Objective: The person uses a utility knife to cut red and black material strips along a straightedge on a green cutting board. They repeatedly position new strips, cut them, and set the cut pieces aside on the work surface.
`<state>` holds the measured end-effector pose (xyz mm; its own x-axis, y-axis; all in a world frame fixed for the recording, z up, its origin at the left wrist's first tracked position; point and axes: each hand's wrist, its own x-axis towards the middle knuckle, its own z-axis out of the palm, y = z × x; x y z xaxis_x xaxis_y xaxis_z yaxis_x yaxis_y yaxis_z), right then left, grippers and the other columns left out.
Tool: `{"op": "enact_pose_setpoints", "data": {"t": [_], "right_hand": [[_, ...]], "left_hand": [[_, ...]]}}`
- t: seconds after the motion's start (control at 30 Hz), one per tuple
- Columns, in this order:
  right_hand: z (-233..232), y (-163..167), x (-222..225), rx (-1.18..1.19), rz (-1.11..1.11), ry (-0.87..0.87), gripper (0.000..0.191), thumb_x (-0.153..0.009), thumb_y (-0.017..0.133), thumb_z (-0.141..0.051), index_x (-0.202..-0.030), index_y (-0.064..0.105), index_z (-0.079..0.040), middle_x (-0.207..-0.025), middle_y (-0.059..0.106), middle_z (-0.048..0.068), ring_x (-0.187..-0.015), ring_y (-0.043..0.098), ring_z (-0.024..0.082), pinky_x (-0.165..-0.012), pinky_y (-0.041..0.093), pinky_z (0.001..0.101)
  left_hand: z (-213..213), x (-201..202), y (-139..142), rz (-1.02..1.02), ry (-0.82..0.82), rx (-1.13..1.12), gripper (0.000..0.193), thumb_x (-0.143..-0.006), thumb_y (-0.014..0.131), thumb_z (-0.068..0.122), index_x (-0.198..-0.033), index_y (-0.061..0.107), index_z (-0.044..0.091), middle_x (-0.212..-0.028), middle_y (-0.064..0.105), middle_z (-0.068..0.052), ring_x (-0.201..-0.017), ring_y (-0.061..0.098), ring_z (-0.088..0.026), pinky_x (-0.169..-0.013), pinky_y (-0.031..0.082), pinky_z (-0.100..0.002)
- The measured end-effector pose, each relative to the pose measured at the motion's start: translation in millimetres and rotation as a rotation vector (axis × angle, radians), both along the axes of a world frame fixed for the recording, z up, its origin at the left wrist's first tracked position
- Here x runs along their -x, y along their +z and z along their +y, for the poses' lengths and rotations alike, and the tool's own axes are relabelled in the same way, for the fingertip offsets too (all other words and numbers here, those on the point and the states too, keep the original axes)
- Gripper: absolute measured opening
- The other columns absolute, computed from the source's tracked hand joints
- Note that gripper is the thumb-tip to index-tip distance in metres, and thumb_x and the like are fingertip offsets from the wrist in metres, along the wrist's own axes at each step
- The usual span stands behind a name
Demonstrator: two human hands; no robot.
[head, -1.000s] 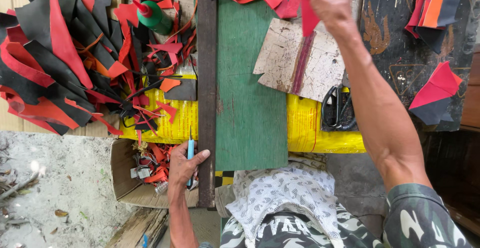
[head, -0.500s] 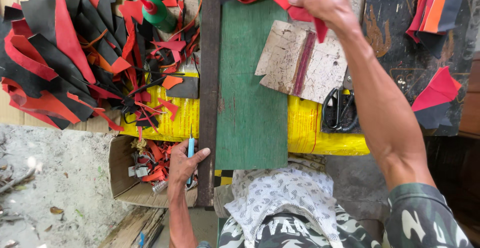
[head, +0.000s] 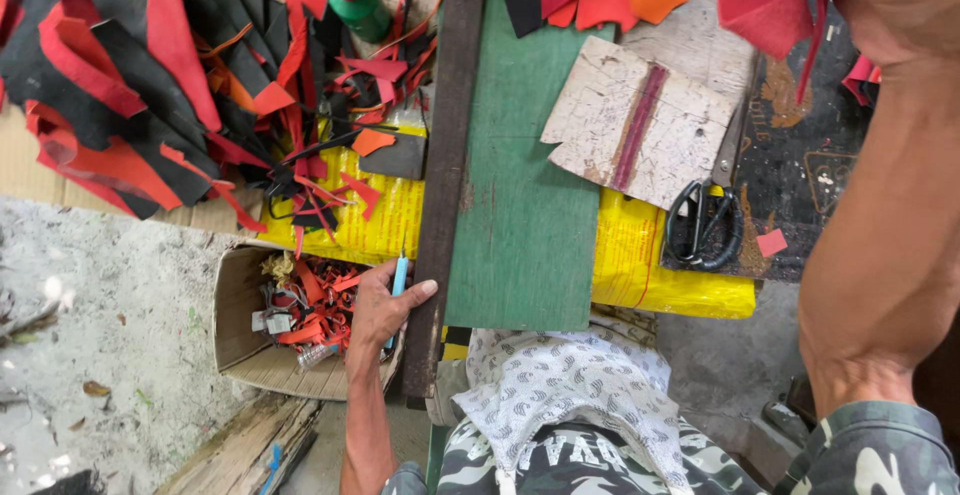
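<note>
Close to us, our left hand (head: 383, 307) rests on the near end of a dark wooden bar (head: 445, 165). Its grip is closed on a thin blue pen (head: 399, 280), and the thumb presses against the side of the bar. Just beside that hand, lower down on the ground, sits a cardboard box (head: 238, 305) with red and orange scraps inside. A patterned cloth (head: 565, 395) lies over our lap.

Next comes the green board (head: 525, 205), right beside the bar and touching it. It lies on a yellow sheet (head: 640, 265) that covers the surface. On the green board's far right side lies a worn cardboard piece (head: 640, 120) with a dark red strip (head: 638, 127) down its middle. Black scissors (head: 705, 225) lie just to the right of it, on a dark mat.

To the left, a big heap of red and black pieces (head: 130, 95) covers the surface. A green bottle (head: 358, 0) with a red cap stands near the top of the heap.

Farthest away, our right hand (head: 880, 0) is at the top right. Its grip is closed on a red piece (head: 765, 10), which hangs over the far end of the surface among more red, orange and black pieces.
</note>
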<state>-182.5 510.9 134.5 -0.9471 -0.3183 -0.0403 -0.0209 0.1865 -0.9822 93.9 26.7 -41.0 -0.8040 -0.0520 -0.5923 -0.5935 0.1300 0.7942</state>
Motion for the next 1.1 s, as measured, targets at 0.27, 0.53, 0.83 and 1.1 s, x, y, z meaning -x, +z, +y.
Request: {"op": "enact_pose_setpoints", "data": {"t": [0.27, 0.53, 0.83, 1.1], "right_hand": [[-142.4, 54.6, -17.4, 0.125, -0.056, 0.038, 0.015, -0.093, 0.077, 0.0, -0.106, 0.071, -0.004, -0.102, 0.072, 0.003, -0.09, 0.068, 0.013, -0.083, 0.056, 0.0267], [-269.7, 21.7, -11.7, 0.192, 0.076, 0.404, 0.025, -0.095, 0.082, 0.002, -0.114, 0.067, -0.002, -0.115, 0.074, 0.01, -0.106, 0.074, 0.017, -0.105, 0.063, 0.0335], [-302.3, -48.3, -23.5, 0.575, -0.122, 0.379, 0.035, -0.093, 0.084, 0.001, -0.117, 0.059, -0.006, -0.125, 0.071, 0.012, -0.119, 0.069, 0.017, -0.117, 0.057, 0.0367], [-298.2, -52.8, -32.1, 0.459, -0.223, 0.254, 0.04, -0.088, 0.084, -0.001, -0.12, 0.06, -0.006, -0.124, 0.07, 0.013, -0.106, 0.068, 0.015, -0.092, 0.057, 0.0316]], "left_hand": [[3.2, 4.3, 6.8, -0.064, -0.005, -0.013, 0.029, -0.076, 0.086, 0.02, -0.094, 0.071, 0.004, -0.065, 0.059, 0.003, -0.048, 0.05, -0.008, -0.042, 0.039, -0.027], [3.2, -0.4, -7.5, 0.053, -0.01, -0.059, 0.029, -0.078, 0.089, 0.018, -0.096, 0.073, 0.002, -0.07, 0.061, 0.003, -0.057, 0.051, -0.006, -0.049, 0.042, -0.027], [7.5, 2.9, 5.5, -0.058, 0.017, -0.091, 0.03, -0.076, 0.087, 0.02, -0.098, 0.074, 0.005, -0.065, 0.061, 0.004, -0.051, 0.05, -0.008, -0.045, 0.04, -0.029], [7.5, 4.2, 1.9, 0.022, -0.009, -0.091, 0.03, -0.076, 0.088, 0.019, -0.097, 0.073, 0.004, -0.072, 0.065, 0.005, -0.063, 0.056, -0.005, -0.057, 0.048, -0.028]]}}
